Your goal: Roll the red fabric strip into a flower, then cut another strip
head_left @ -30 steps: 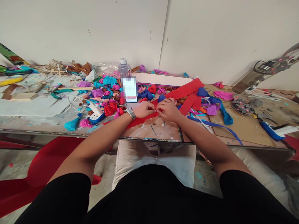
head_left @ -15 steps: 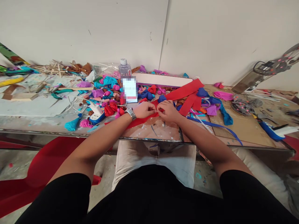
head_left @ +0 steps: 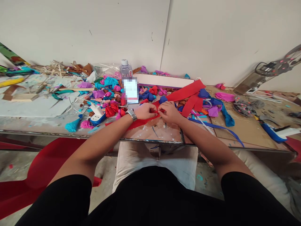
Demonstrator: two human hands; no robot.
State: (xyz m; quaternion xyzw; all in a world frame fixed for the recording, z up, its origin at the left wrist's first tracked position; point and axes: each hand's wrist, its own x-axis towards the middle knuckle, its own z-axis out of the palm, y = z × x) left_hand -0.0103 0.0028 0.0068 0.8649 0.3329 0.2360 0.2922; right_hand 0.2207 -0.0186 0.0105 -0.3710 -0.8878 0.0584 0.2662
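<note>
Both hands meet over the front part of the workbench, fingertips almost touching. My left hand (head_left: 148, 111), with a metal watch (head_left: 132, 115) on its wrist, pinches red crepe paper between thumb and index finger. Opposite it, my right hand (head_left: 168, 112) has its fingers curled in a pinch on the same red paper. A long red crepe paper strip (head_left: 141, 122) runs beneath the hands. Further red strips (head_left: 185, 92) lie crossed behind and to the right. Close behind the fingers sits a crumpled blue paper piece (head_left: 162, 99).
A lit phone (head_left: 131, 90) stands before a clear bottle (head_left: 125, 69). Crumpled coloured paper pieces (head_left: 107, 82) cover the middle left. A power strip (head_left: 97, 118) lies left, another (head_left: 274, 131) right. A dark bottle (head_left: 249, 78) leans right, beside cardboard (head_left: 246, 133). Red material (head_left: 51, 160) hangs at lower left.
My fingers have shifted very slightly at the pinched red paper, with the left index finger a little more raised. Everything else looks the same.
</note>
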